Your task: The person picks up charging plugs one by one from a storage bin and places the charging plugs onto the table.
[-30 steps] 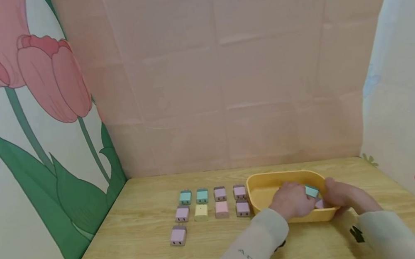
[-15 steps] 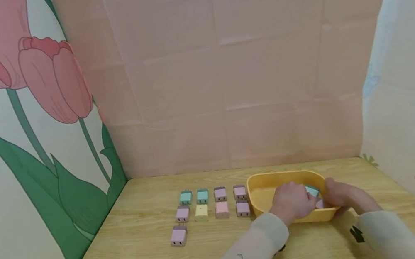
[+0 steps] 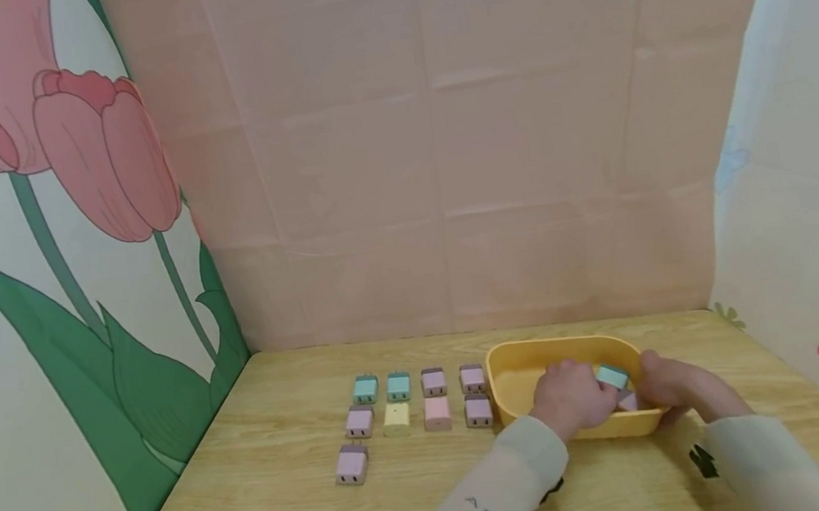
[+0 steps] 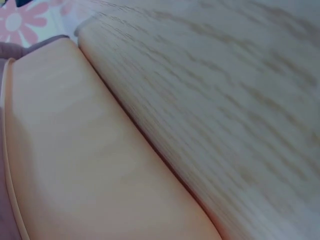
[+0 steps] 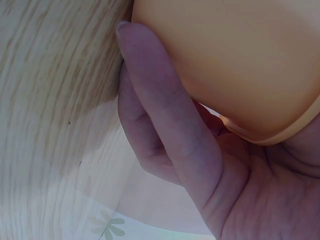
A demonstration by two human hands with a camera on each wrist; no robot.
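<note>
In the head view a yellow plastic bin [image 3: 534, 434] stands on the right half of the table. My left hand [image 3: 573, 394] reaches down into it, fingertips hidden below the knuckles. Close by its thumb lie a teal charger plug [image 3: 612, 377] and a light purple charger plug [image 3: 627, 401] inside the bin; whether the hand grips anything cannot be seen. At the bin's right end my right hand [image 3: 677, 386] grips the wall at the rim. The right wrist view shows its fingers [image 5: 165, 100] against the outside of the bin. The left wrist view mostly shows the bin's outer wall [image 4: 90, 150].
Left of the bin, charger plugs stand in rows: teal ones [image 3: 365, 390] and purple ones [image 3: 472, 379] at the back, then a yellow one [image 3: 396, 420] and a pink one [image 3: 437, 414] among purple ones. A single purple plug [image 3: 351, 465] sits in front. A pink backdrop [image 3: 437, 162] hangs behind the table.
Inside the bin my left hand has shifted slightly, and the teal plug beside its thumb has moved a little left. The right hand keeps its hold on the bin; the rows are unchanged.
</note>
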